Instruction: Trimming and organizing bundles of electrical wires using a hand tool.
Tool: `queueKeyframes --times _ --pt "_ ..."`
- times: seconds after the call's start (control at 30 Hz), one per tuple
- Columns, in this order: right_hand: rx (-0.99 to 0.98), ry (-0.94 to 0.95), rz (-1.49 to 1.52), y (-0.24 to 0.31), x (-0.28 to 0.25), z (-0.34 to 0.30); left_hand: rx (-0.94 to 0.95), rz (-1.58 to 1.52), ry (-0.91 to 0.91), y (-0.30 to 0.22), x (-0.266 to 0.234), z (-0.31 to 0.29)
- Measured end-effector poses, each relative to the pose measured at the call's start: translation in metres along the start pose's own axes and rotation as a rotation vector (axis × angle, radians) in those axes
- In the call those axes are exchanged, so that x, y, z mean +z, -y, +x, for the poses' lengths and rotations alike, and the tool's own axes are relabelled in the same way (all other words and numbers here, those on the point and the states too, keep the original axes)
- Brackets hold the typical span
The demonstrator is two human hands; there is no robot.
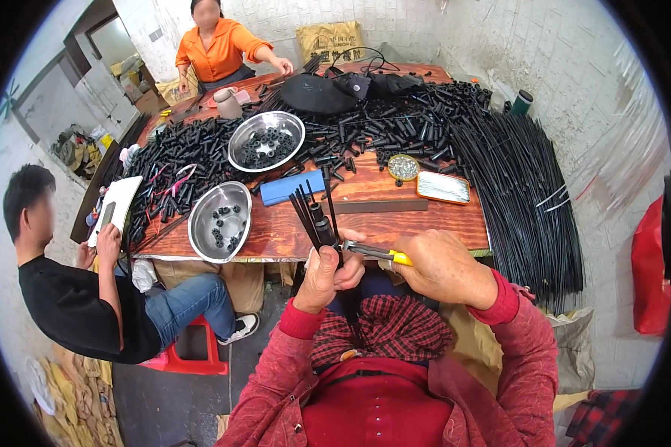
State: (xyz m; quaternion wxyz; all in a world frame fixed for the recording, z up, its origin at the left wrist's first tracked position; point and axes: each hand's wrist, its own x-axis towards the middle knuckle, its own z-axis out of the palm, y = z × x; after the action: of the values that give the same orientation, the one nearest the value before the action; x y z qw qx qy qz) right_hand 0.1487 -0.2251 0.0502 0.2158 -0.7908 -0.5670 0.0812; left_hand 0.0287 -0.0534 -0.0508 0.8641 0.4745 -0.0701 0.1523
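Left hand: closed in a fist round a bundle of thin black rods, held upright just off the near table edge, with a short black tube among them.

Right hand: curled shut on the yellow handle of pliers, whose metal nose points left and meets the bundle at the left fist (whether the nose bites a rod is hard to tell).

Wooden table: far half heaped with black tubes; long black rods stacked along the right edge and hanging over it.

Near bowl, steel: a few small black parts, left of the hands.

Far bowl, steel: more black parts.

Blue box, flat tin, round tin: mid-table.

Person in black: seated at left, holding a white sheet.

Person in orange: at the far end, one hand on the table.
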Motion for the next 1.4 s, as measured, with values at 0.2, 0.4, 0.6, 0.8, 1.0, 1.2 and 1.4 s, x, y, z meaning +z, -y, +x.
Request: queueKeyframes --times 0.2,0.4,0.6,0.8,1.0,1.2,1.4 --pt "0.013 -0.012 -0.051 0.001 0.002 -0.001 0.000 0.021 -0.009 0.002 -0.003 -0.001" --pt "0.017 0.212 0.230 -0.022 -0.002 0.005 -0.017 -0.082 0.061 0.005 0.000 -0.002" --pt "0.010 0.396 0.539 -0.033 -0.009 0.013 -0.032 -0.072 0.076 0.002 0.004 0.001" --pt "0.002 0.482 0.509 -0.028 -0.020 0.021 -0.020 -0.083 0.150 0.004 -0.003 0.001" --pt "0.090 0.607 0.495 -0.026 -0.026 0.026 -0.027 -0.085 0.145 0.003 -0.002 0.000" --pt "0.203 0.689 0.543 -0.023 -0.032 0.029 -0.018 -0.116 0.108 0.002 -0.001 0.000" --pt "0.271 0.684 0.464 -0.016 -0.033 0.031 0.008 -0.032 0.067 0.003 0.003 0.003"
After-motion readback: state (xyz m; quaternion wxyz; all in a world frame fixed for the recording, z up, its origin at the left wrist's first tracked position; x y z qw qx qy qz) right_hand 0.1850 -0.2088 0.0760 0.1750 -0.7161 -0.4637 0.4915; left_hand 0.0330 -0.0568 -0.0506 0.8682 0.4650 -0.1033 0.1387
